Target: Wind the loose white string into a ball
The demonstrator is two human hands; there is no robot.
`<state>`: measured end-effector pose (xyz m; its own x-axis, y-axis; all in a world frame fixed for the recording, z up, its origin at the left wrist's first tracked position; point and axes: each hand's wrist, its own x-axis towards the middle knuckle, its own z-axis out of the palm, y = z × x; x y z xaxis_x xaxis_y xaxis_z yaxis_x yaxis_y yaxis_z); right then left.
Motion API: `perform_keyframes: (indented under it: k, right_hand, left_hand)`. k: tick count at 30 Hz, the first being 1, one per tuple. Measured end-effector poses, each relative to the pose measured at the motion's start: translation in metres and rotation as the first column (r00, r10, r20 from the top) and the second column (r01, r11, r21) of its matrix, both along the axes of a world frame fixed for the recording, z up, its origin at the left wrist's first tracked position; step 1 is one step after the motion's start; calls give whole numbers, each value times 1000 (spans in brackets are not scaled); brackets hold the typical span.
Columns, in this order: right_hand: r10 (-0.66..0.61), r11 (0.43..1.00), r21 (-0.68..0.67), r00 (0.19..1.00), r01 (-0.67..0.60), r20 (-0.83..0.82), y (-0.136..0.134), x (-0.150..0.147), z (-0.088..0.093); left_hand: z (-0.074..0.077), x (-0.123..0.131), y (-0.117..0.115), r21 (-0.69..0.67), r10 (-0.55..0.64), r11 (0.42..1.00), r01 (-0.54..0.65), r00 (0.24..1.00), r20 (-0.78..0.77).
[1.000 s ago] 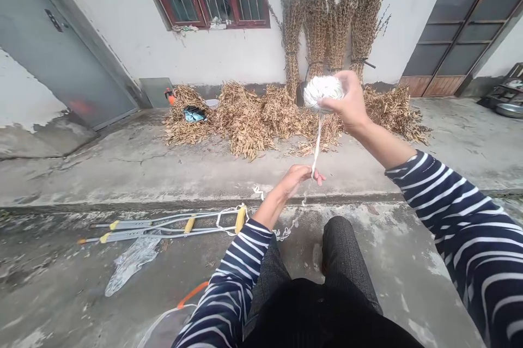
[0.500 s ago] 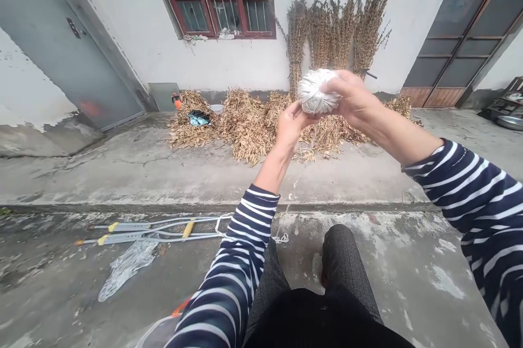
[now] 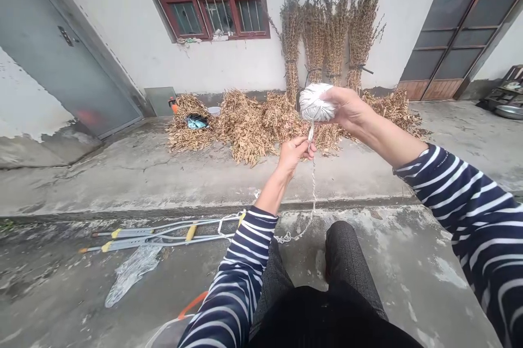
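- Head view, centre of the frame: our right hand [image 3: 347, 109] is curled around a ball of white cord [image 3: 314, 103]. The fingers wrap over its right side, and it is held up in front of the dry stalks [image 3: 245, 124] piled along the wall.
- Just below it, our left hand [image 3: 293, 152] pinches the strand [image 3: 313, 176] between thumb and fingertips, with the other fingers folded in close. The strand runs taut from the ball to the pinch.
- Below the pinch the strand hangs slack and ends in a kinked heap [image 3: 288, 237] on the concrete at lower centre, just in front of our trouser legs [image 3: 347, 266].
- Risk 1, as we judge it: the heap looks tangled. A kink drawn up to the pinch could jam there or put a lump into the ball.
- Risk 2: the right hand covers only 1 side of the ball. A sharp tug from below could roll it out of the grip or slip outer turns off.
- Risk 3: the 2 crutches [image 3: 163, 230] lie at lower left with a white loop at their near ends, close to the heap. We cannot tell whether that loop is the same cord. If it is, a pull could snag on them.
- Risk 4: cord dragged over the gritty concrete could pick up dirt.
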<state>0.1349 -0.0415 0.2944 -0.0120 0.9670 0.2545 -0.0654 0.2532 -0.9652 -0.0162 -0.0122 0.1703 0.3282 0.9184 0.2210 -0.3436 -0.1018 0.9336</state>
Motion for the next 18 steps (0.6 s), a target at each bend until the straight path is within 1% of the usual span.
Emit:
perform_keyframes:
  k: [2, 4, 7, 9, 12, 14, 15, 18]
  right_hand:
    - [-53, 998, 28, 997, 52, 62, 5, 2, -2]
    - [-118, 989, 103, 983, 104, 143, 11, 5, -5]
    - [-270, 938, 292, 920, 185, 283, 21, 10, -8]
    - [-351, 900, 387, 858, 199, 375, 26, 13, -8]
    - [-462, 832, 525, 747, 179, 478, 31, 20, -7]
    - [-526, 781, 607, 676, 145, 516, 32, 25, -8]
    - [-542, 767, 630, 651, 124, 532, 32, 29, -9]
    - [-517, 772, 634, 620, 40, 591, 31, 39, -18]
  left_hand:
    - [-5, 0, -3, -19, -49, 999, 49, 999, -17]
    - [-8, 0, -5, -27, -126, 992, 125, 992, -32]
    - [-14, 0, -8, -43, -198, 980, 196, 979, -37]
    - [-18, 0, -10, -48, -230, 972, 228, 972, -44]
    - [-24, -3, -15, -75, -313, 949, 307, 946, -84]
    - [-29, -8, -19, -104, -369, 927, 360, 926, -77]
    - [-31, -11, -21, -115, -393, 916, 384, 918, -61]
    - [-37, -24, -28, -147, -455, 883, 446, 890, -27]
